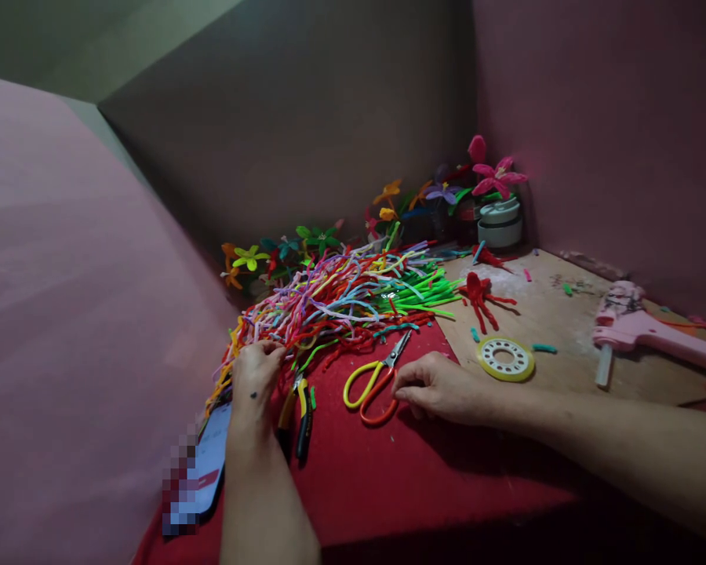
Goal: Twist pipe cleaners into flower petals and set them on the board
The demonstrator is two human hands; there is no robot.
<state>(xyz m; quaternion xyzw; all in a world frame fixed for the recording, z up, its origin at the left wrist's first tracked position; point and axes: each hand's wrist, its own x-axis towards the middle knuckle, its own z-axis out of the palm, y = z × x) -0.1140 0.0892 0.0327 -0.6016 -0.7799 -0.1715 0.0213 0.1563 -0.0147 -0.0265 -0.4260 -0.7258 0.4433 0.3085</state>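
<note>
My left hand (260, 369) reaches to the near left side of a heap of colourful pipe cleaners (341, 298). Its fingers are bent together, and what sits between them is hidden. Thumb and fingers of my right hand (427, 384) are closed at the red handle loop of a pair of scissors (382, 378), which has one yellow and one red loop. The blades point away toward the heap. Between my hands lie yellow-and-black pliers (302, 420), touching the red cloth beside a short green piece.
A phone (209, 463) lies left of my left forearm. On the board at right are a tape roll (506, 359), a red pipe-cleaner piece (481, 298) and a pink glue gun (629, 326). Pipe-cleaner flowers (497, 179) and a lidded pot (499, 224) stand along the back wall.
</note>
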